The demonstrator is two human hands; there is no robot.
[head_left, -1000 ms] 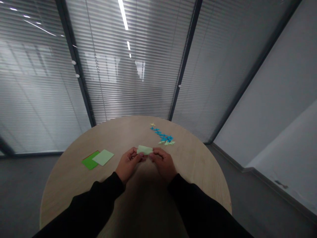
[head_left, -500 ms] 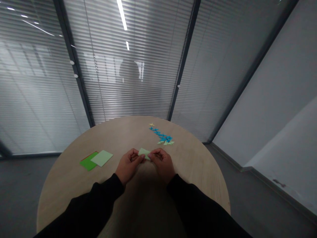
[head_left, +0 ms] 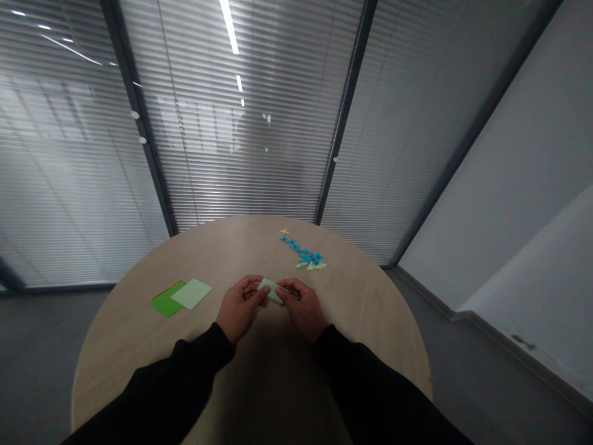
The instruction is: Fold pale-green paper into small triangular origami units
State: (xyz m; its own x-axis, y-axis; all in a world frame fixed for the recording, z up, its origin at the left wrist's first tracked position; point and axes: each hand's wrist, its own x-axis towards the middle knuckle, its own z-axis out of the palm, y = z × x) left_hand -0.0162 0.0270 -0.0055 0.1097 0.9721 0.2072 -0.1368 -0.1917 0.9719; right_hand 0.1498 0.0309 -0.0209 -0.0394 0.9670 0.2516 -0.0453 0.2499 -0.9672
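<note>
You've got your left hand (head_left: 238,307) and right hand (head_left: 303,307) both pinching a small pale green folded paper (head_left: 271,289) just above the tabletop (head_left: 259,247); loose green sheets (head_left: 181,296) sit off left, folded pieces (head_left: 306,256) far right.

- The only view comes from a camera on the person's head, facing forward and down over a round table (head_left: 139,346).
- It sits close. Dark sleeves (head_left: 185,383) enter from 6 o'clock, and the left hand (head_left: 238,306) and right hand (head_left: 303,307) meet on a paper (head_left: 271,289) just below centre.
- Toward 12 o'clock the table's far edge gives way to window blinds (head_left: 254,123).
</note>
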